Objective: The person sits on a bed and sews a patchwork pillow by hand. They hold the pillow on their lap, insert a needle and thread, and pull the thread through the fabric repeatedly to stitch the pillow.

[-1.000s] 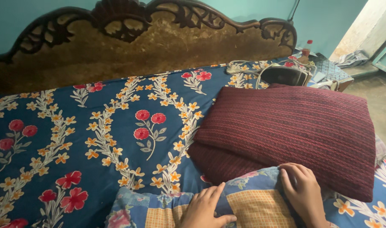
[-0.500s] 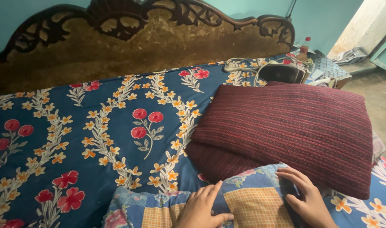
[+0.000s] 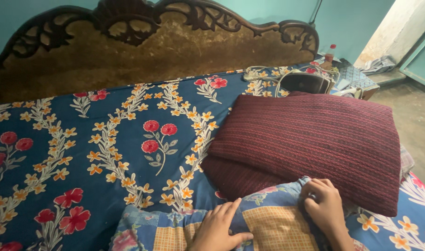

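Down at the near edge of the bed, both hands are on a patchwork cloth (image 3: 268, 221).

Its squares are blue floral and orange-yellow check, soft and rumpled, and its far edge lies against the lower of two dark red knitted pillows (image 3: 310, 144). The left hand (image 3: 219, 227) lies flat on it, fingers spread and open, gripping nothing. The right hand (image 3: 323, 207) has its fingers curled, its grip pinching a fold of the cloth at the top edge. Beneath is a navy bedsheet (image 3: 105, 148) with red flowers and orange vines. Beyond stands a carved dark wooden headboard (image 3: 142, 46), with a black iron and its cord (image 3: 305, 81) at the bed's far right corner.
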